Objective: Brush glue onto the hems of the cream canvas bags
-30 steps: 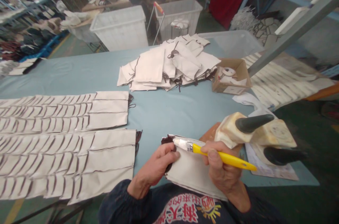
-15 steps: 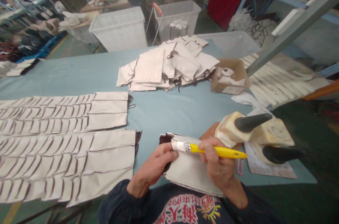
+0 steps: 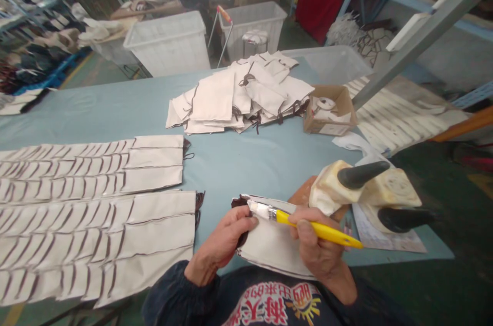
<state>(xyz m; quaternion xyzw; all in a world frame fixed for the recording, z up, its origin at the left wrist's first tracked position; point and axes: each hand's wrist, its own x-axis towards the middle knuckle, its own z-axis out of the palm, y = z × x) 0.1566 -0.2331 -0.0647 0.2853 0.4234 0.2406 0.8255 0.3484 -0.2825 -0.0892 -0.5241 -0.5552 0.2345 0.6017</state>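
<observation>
My right hand (image 3: pixel 319 246) grips a paintbrush (image 3: pixel 323 232) by its yellow handle. Its white-coated bristles lie against the upper left edge of a cream fabric piece (image 3: pixel 275 244), close to my left fingertips. The piece seems to be a small stack, with dark brown trim along its left end. My left hand (image 3: pixel 227 236) pinches that end between thumb and fingers, holding it at the table's near edge. To the right, two cream blocky containers (image 3: pixel 335 185) with black spouts or handles stand beside a stained sheet (image 3: pixel 389 231).
Overlapping rows of cream pieces with brown edges (image 3: pixel 154 218) cover the left of the blue-green table (image 3: pixel 219 161). Further back lie a loose pile of cream pieces (image 3: pixel 215 95) and a cardboard box (image 3: pixel 331 123). A grey post (image 3: pixel 419 33) slants at the right; white bins (image 3: pixel 165 43) stand beyond.
The paintbrush handle has tilted, its rear end dropping slightly, while the bristles stay near the same edge. My left hand keeps its hold. The whole view has shifted slightly.
</observation>
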